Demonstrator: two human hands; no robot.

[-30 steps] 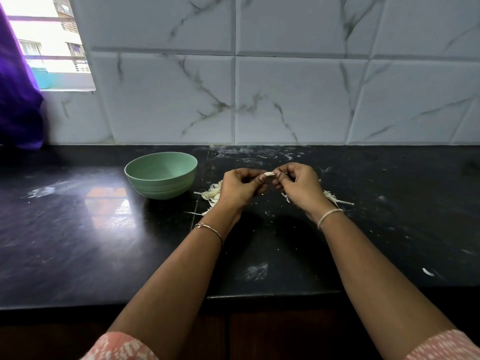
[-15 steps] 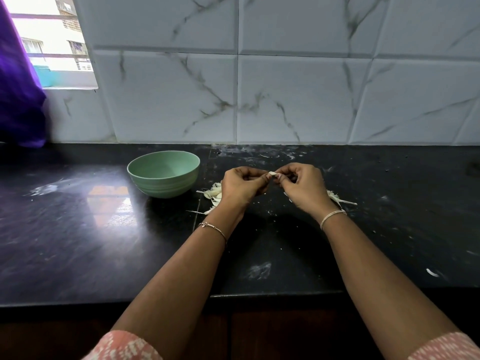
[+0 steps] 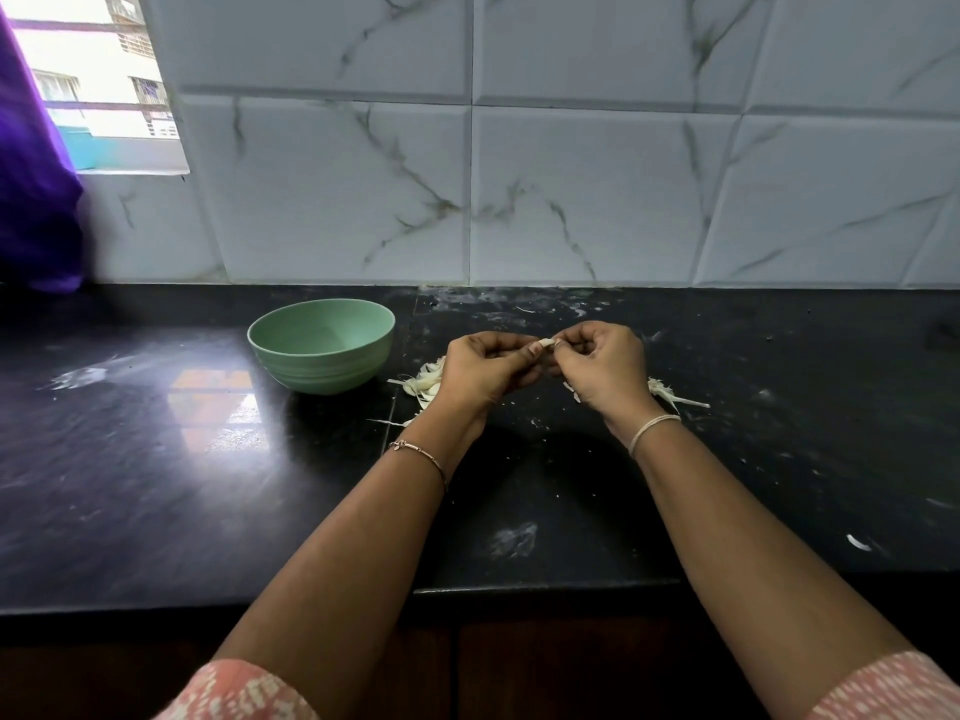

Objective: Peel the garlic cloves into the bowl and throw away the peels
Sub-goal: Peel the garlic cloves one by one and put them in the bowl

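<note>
Both hands are up over the worktop [image 3: 156, 459], about mid-width and nearer the back edge than the front. Left hand [image 3: 488, 374] and right hand [image 3: 605, 368] have fingers curled, and the thumb and fingertips of each are clamped on one garlic clove [image 3: 546, 344] between them. Clove is small and pale, mostly hidden by my fingertips, so I can't tell how much skin is on it. Green bowl [image 3: 332, 379] sits on the worktop just left of my left hand, toward the back edge, apart from the hand. Peel pile [image 3: 426, 381] lies between bowl and left hand. Peel scatter [image 3: 670, 394] is by my right wrist. One stray white scrap [image 3: 858, 543] lies near the front edge, far right.
</note>
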